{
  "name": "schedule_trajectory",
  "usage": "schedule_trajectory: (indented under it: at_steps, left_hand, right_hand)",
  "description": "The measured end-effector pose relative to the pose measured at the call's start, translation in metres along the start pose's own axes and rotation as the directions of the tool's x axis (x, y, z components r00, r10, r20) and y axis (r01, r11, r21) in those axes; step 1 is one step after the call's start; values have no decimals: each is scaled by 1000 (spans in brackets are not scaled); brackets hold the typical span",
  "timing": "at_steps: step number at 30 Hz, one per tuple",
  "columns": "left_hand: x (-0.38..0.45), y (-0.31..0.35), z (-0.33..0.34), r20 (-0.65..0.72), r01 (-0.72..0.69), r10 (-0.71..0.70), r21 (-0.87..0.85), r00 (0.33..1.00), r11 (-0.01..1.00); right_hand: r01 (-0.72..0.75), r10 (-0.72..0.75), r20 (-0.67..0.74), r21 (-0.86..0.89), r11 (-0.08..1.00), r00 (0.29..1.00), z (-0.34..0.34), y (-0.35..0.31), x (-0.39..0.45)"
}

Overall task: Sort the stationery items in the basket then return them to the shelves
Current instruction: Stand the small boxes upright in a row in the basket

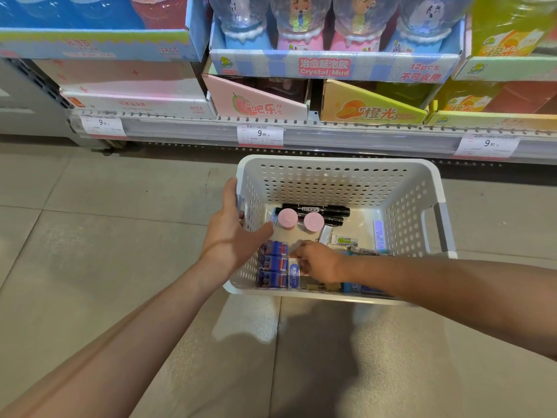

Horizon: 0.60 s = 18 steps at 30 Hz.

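Head view shows you the white perforated plastic basket sitting on the grey tiled floor, right in front of the bottom shelf with its white price tags. Your left hand rests on the basket's rim at nine o'clock, thumb outside the wall and fingers reaching over the edge with nothing gripped between them. Your right hand is down inside the basket near six o'clock, fingers curled over the items there; whether it actually pinches one you cannot tell from this angle.

Inside the basket, two black marker pens lie side by side toward twelve o'clock. Two round pink caps sit just in front of them, touching the markers. Three blue and red small boxes are stacked in a column along the wall at eight o'clock. A blue labelled tube lies just beside them, next to your right fingers. A small green and white packet lies toward the middle, and a pale lilac pack leans against the wall at three o'clock.

On the shelf above stand display cartons, among them a blue checked "Crystal Mud" carton holding clear domed toys.
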<state>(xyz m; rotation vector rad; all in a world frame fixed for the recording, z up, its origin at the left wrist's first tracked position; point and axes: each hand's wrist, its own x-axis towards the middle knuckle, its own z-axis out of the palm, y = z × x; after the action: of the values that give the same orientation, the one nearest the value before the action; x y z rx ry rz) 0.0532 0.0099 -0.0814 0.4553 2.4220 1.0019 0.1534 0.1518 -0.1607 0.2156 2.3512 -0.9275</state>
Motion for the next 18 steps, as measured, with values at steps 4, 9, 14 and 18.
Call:
schedule_trajectory:
  at_steps: [4,9,14,18]
  left_hand:
    - [0,-1,-1,-4,-2,2,-2,1000,1000]
    - [2,-3,0,-14,-1,1,15,1000,1000]
    - [2,-3,1,-20,9,-8,37,1000,999]
    - [2,-2,1,-23,6,-5,48,1000,999]
  right_hand:
    - [4,-5,32,22,1000,999,-11,9,-6]
    - [88,-86,26,-132,987,996,-24,18,-21]
    - [38,-50,-21,-381,924,999,-25,20,-18]
    - [34,-51,-24,-472,881,998,-18,20,-16]
